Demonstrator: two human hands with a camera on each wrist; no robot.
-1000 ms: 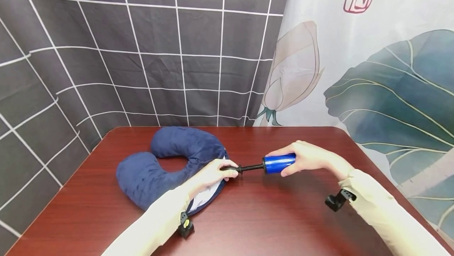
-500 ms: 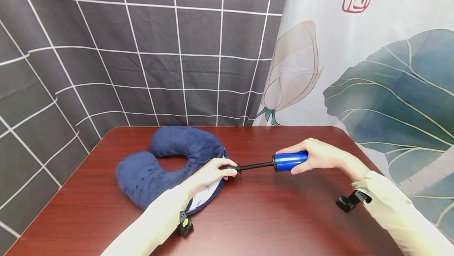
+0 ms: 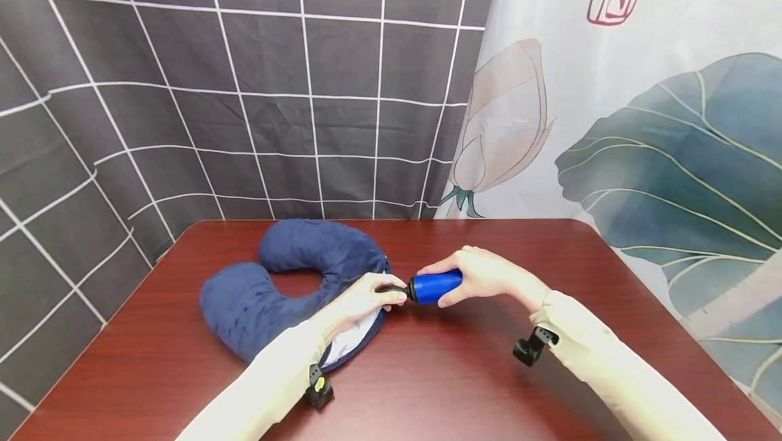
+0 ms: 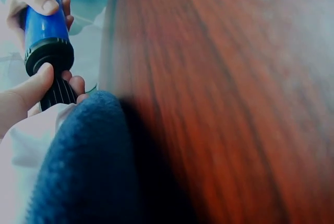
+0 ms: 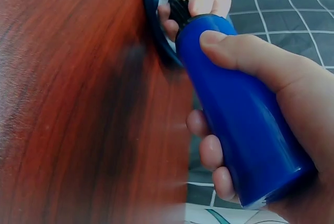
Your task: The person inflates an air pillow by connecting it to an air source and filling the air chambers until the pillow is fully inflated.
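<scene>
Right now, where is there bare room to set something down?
The table is bare between the sleeves, beyond the right hand toward the far right corner, and left of the neck pillow. Crowded: the pillow's right edge, where the left hand and right hand grip the blue pump.

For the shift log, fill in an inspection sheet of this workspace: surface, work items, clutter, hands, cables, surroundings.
Surface: reddish-brown wood-grain table.
Work items: navy U-shaped pillow lying on the table, white fabric showing along its near right side; blue pump, its black handle close up against the body. Any join between pump and pillow is hidden.
Clutter: nothing seen.
Hands: left hand grips the black handle; right hand grips the blue pump.
Cables: nothing seen.
Surroundings: dark grey cloth with white grid lines behind; white cloth printed with a bud and leaf at right.
</scene>
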